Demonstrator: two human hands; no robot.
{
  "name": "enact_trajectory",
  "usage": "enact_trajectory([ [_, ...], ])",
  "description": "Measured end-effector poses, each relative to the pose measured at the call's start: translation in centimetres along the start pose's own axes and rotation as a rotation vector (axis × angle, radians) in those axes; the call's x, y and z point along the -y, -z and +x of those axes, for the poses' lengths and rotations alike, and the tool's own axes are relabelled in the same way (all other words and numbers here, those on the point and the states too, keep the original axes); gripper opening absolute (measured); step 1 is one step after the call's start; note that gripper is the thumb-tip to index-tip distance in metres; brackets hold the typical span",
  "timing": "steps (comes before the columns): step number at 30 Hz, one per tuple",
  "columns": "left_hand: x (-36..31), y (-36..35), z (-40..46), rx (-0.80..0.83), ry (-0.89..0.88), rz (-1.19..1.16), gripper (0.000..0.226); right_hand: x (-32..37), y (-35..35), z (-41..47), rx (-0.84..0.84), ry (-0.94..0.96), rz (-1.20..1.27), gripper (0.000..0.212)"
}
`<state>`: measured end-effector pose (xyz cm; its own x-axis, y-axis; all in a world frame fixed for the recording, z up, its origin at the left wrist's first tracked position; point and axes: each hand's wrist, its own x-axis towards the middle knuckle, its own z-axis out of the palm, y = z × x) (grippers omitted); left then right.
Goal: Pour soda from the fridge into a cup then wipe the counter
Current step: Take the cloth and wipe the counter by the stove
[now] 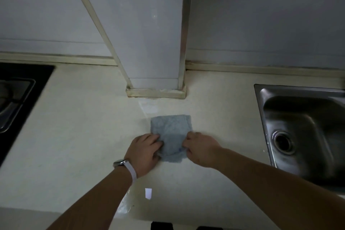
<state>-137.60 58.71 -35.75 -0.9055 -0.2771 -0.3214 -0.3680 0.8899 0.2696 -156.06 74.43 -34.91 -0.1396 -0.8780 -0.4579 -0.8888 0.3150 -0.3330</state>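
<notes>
Head view: blue cloth (171, 136) lies on counter (84, 127), pinched between both hands.

Light: dim, grey-blue | glare: small bright patch on counter (148, 193) | edges – soft, wide-angle bowed – stove (16, 97) blurred

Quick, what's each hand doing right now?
Left hand: grips the left edge of the blue cloth on the counter.
Right hand: grips the cloth's right edge.
</notes>
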Motion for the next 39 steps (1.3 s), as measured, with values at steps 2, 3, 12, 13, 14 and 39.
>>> enact_trajectory([
  [2,0.0,-0.2,-0.4,0.018,-0.004,0.030,0.049,0.2,-0.1,-0.1,-0.021,0.021,-0.040,0.032],
  [3,0.0,-0.2,-0.6,0.029,-0.007,0.038,0.052,0.3,0.0,-0.1,-0.010,0.025,-0.065,0.033],
  [12,-0.2,5.8,-1.3,-0.332,0.070,0.114,0.052,2.8,3.8,1.0,-0.162,-0.042,-0.010,0.059],
  [13,-0.1,6.2,-1.3,-0.376,0.079,0.131,0.051,3.1,3.9,1.3,-0.184,-0.037,-0.015,0.062],
  [14,-0.1,6.5,-1.3,-0.400,0.087,0.145,0.051,3.5,3.8,1.6,-0.197,-0.032,-0.018,0.064],
  [39,10.4,3.0,-3.5,-0.390,0.344,-0.063,0.067,6.1,-1.5,13.7,-0.258,-0.127,-0.155,0.084],
])
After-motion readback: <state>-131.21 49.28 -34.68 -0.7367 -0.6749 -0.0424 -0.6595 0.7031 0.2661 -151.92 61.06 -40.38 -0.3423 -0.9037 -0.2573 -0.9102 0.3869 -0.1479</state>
